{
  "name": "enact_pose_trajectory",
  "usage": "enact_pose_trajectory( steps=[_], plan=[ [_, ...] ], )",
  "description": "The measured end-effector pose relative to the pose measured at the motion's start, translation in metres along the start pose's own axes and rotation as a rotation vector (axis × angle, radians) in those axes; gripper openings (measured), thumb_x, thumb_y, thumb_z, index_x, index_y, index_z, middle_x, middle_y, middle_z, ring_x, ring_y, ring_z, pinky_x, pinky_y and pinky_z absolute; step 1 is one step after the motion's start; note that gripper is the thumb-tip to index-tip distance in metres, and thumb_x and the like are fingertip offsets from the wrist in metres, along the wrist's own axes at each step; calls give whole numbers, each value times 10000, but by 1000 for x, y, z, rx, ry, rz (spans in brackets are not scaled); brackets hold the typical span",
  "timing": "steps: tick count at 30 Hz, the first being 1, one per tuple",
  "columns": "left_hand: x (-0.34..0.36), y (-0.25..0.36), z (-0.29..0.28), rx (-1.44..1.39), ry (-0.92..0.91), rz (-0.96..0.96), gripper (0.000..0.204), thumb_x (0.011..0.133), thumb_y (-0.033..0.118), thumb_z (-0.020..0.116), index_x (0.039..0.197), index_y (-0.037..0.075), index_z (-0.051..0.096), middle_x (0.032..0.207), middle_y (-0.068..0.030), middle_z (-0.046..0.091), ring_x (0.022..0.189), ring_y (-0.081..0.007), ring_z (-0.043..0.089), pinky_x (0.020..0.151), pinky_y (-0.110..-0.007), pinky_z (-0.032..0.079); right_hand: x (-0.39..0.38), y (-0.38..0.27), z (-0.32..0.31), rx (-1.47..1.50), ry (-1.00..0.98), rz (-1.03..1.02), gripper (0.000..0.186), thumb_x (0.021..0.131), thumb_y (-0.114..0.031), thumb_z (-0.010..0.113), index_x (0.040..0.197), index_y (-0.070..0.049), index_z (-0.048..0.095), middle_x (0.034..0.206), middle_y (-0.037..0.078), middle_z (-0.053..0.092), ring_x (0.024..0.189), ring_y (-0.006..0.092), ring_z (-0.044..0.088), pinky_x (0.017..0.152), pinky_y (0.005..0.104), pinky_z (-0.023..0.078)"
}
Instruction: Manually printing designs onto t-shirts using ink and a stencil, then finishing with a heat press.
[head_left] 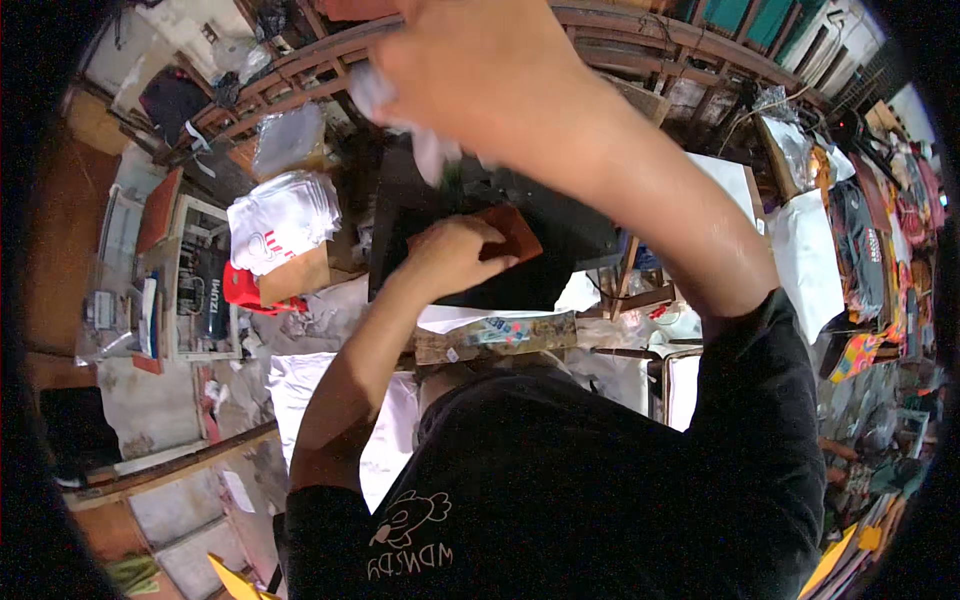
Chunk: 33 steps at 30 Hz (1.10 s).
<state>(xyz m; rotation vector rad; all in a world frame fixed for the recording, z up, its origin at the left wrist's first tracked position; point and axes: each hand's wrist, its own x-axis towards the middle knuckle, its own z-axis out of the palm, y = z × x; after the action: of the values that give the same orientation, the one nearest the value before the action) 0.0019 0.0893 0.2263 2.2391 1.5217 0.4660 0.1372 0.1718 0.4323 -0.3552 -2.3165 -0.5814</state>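
Note:
My left hand (452,252) rests on a brown rectangular pad (512,232) lying on a black flat surface (560,235), fingers curled over the pad's near end. My right hand (480,70) is raised high, close to the camera and blurred, closed around a crumpled white cloth or sheet (400,115) that hangs down from it. My black shirt fills the lower middle of the view.
A stack of folded white garments with red print (280,220) sits on a cardboard box (295,275) at the left. A shelf unit (190,290) stands further left. White cloth (300,385) lies below the work surface. Colourful garments (880,260) hang at the right.

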Motion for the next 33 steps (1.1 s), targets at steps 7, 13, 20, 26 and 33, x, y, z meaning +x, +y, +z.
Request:
enact_pose_trajectory(
  steps=[7,13,20,26,33],
  plan=[
    [43,27,-75,-41,-113,-119,402,762,364,725,1018,54,709,916,-215,684,841,-361,674,800,-390,522,41,69,30,-215,-77,291,389,863,-269,595,1195,-66,603,1145,165,601,1112,293,558,917,457,451],
    [63,29,-104,114,-126,-96,491,731,276,693,1124,-11,631,993,-232,669,914,-364,648,831,-387,504,5,35,-66,28,-257,389,313,891,-300,579,1003,-24,675,948,133,661,920,293,616,825,437,477],
    [70,-3,-100,124,-163,36,382,751,282,695,1008,-1,687,952,-221,675,923,-341,653,830,-398,504,-143,13,-89,956,-98,539,295,820,-194,689,1057,-17,693,900,94,693,779,146,658,711,280,513],
    [74,8,-116,293,-32,-20,275,848,260,611,934,-1,627,768,-238,629,738,-354,645,668,-441,482,-245,-70,-49,1629,-415,1082,277,830,-147,713,1090,-54,683,991,67,696,838,130,639,742,277,517],
    [-40,64,-177,-479,594,2,235,940,237,560,986,15,624,748,25,622,672,-70,578,567,-247,433,-244,-174,4,2222,-370,817,598,861,-310,711,1345,-44,482,1246,86,559,1118,199,567,1002,366,423]
  ],
)
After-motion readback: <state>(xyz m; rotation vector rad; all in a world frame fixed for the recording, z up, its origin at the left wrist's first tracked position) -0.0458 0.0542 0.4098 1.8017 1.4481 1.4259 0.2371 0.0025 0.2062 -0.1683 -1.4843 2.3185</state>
